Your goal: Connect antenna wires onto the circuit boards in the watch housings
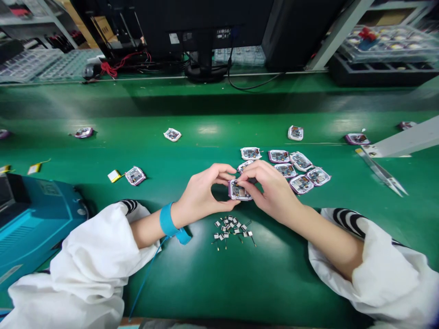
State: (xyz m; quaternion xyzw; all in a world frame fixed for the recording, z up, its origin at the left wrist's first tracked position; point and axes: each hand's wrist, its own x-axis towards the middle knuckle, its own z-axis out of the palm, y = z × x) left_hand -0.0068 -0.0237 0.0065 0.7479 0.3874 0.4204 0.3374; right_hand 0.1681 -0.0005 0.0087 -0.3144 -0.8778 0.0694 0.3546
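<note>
Green surface (219,283) carries the work. We hold one open purple-rimmed watch case (234,193) between both hands, beyond the small components (231,218). Our left hand (202,189) has its fingers half open, clamping the case edges; our right hand (276,192) has its fingers nearly meeting over the circuit board (236,188), contents hidden. We judge this a fitting step; the next move calls for steady support and light fingertip pressure.

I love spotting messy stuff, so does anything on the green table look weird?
Nothing looks clearly spilled or broken. The messiest bit is the tiny silvery parts below the held purple-rimmed electronic device in the picture: they lie jumbled, their leads pointing different ways.
</note>
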